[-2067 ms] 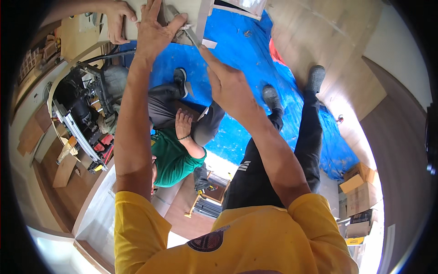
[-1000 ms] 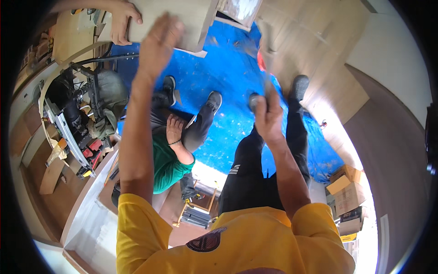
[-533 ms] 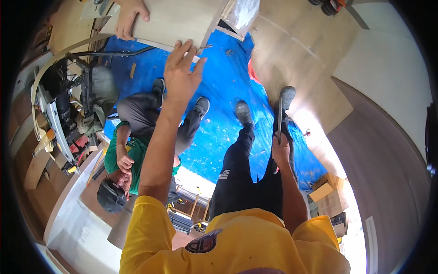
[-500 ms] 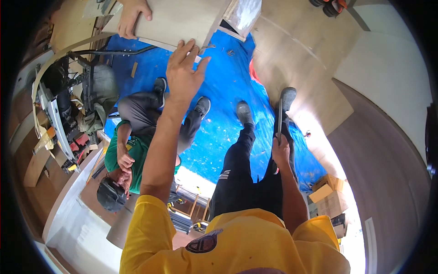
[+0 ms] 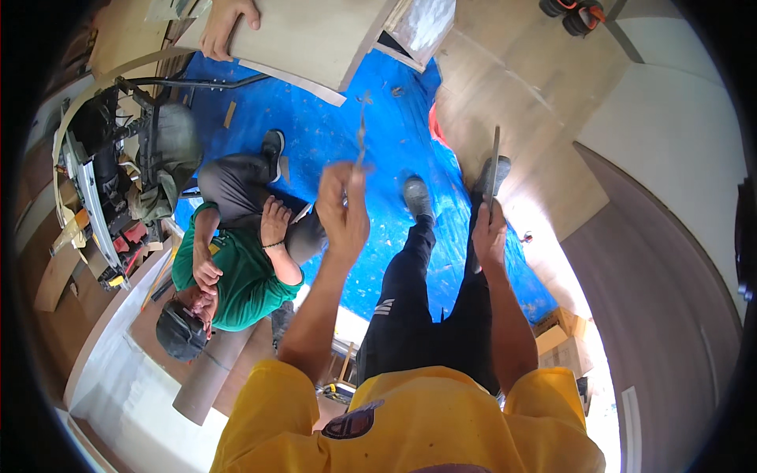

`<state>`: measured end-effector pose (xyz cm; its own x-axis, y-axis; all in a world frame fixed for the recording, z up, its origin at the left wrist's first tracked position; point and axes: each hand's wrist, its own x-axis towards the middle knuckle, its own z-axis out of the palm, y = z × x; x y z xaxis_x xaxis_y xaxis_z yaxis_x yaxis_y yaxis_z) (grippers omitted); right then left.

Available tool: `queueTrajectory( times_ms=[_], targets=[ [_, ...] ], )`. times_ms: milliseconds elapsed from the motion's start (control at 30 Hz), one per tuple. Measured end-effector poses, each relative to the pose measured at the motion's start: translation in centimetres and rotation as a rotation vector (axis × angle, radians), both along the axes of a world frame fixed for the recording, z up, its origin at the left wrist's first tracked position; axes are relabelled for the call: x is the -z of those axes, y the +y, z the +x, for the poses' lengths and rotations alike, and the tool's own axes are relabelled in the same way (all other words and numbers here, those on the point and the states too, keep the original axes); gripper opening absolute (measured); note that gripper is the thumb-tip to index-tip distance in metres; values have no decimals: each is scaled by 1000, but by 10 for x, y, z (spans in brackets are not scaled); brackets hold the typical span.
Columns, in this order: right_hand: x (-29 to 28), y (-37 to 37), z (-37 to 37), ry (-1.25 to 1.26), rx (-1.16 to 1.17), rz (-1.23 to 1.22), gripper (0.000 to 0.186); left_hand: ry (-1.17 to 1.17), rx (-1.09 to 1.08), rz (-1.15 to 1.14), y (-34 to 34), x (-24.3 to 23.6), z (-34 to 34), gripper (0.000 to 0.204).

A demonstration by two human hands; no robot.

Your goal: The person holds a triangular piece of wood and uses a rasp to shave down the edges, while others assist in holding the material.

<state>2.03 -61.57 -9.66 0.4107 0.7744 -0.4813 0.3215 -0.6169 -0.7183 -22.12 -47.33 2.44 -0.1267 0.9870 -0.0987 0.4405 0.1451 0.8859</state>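
Starting over at the left edge of the blue plastic floor tarp (image 5: pixel 378 158): a cluttered black tool cart with cables (image 5: pixel 110 181) stood there, and right beside it a person in a green shirt and dark cap (image 5: pixel 229 276) was crouched low, nearly under the wearer's raised arm. That was the bit that worried me most. Anything let go from above would have come straight down on that head or shoulder.

At the tarp's far edge, someone else's hand (image 5: pixel 225 24) rested on a big curved pale plywood panel (image 5: pixel 315 39), with a thin wooden strip along its lower edge.

The left hand (image 5: pixel 345 209) was up, fingers pinched together on a thin bent grey metal piece (image 5: pixel 361 130) that stuck upward from the fingertips. I'd guess the grip was light, since only the tips seemed to be on it, so a slip looked quite possible.

Further right, the right hand (image 5: pixel 489 232) was wrapped shut around the lower end of a long flat narrow metal strip (image 5: pixel 494 162), held roughly upright over the wearer's grey shoes (image 5: pixel 418 197). With that much sticking out, it could easily swing and poke someone nearby.

The tarp itself looked wrinkled near the feet, so a trip while both hands were full seemed like a fair risk too.
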Motion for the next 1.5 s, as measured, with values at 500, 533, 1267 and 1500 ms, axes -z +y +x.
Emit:
queueTrajectory(
  times_ms=[500,533,1267,1500],
  targets=[
    [15,172,-92,38,-418,689,41,738,107,358,187,-7,-93,41],
    [20,173,-94,41,-426,695,41,810,272,333,208,-19,-89,54],
    [-19,210,-84,-250,-580,685,35,615,430,73,276,-1,-64,54],
    [-61,193,-80,-273,-562,466,27,663,607,63,304,10,-92,35]
  ],
)
